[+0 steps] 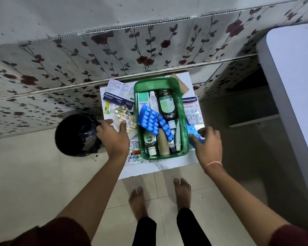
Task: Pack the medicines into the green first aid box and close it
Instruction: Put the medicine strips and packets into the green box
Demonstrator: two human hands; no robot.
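Note:
The green first aid box (137,96) stands open on a small white table (160,167), holding bottles, a white carton and blue blister strips (149,119). My left hand (112,137) rests left of the box, its thumb on a gold blister strip (126,114). My right hand (207,142) is right of the box, fingers curled on a blue blister strip (193,129). A Hansaplast box (191,105) lies beyond it; dressing boxes (117,98) lie at back left. Silver strips (134,153) lie by my left wrist. No lid is in view.
A black lined bin (75,134) stands on the floor left of the table. A flowered wall runs behind. A white table edge (290,96) rises at the right. My bare feet (160,196) stand on beige tiles just before the small table.

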